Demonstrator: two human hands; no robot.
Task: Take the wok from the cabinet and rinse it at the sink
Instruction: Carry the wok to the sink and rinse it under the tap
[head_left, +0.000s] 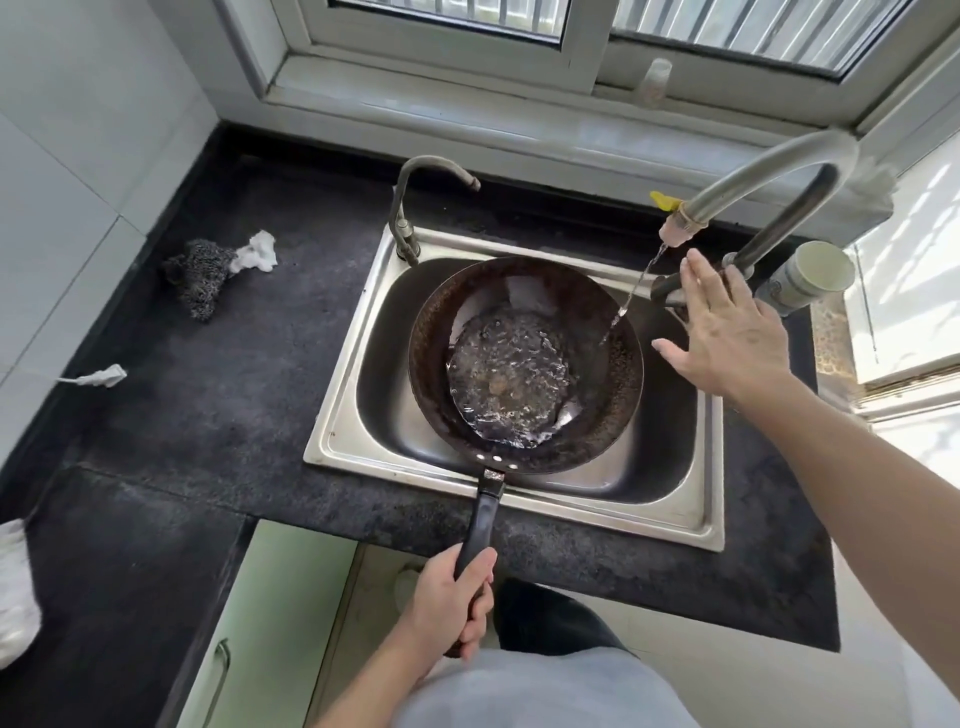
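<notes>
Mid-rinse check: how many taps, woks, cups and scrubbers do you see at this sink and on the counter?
taps: 2 (small tap, large tap)
wok: 1
cup: 1
scrubber: 1
total: 5

Wok in sink, faucet behind right, scrubber on counter left

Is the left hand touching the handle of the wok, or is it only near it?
Touching. The head view shows the left hand with fingers and thumb curled round the end of the wok handle, holding the wok at the sink.
</notes>
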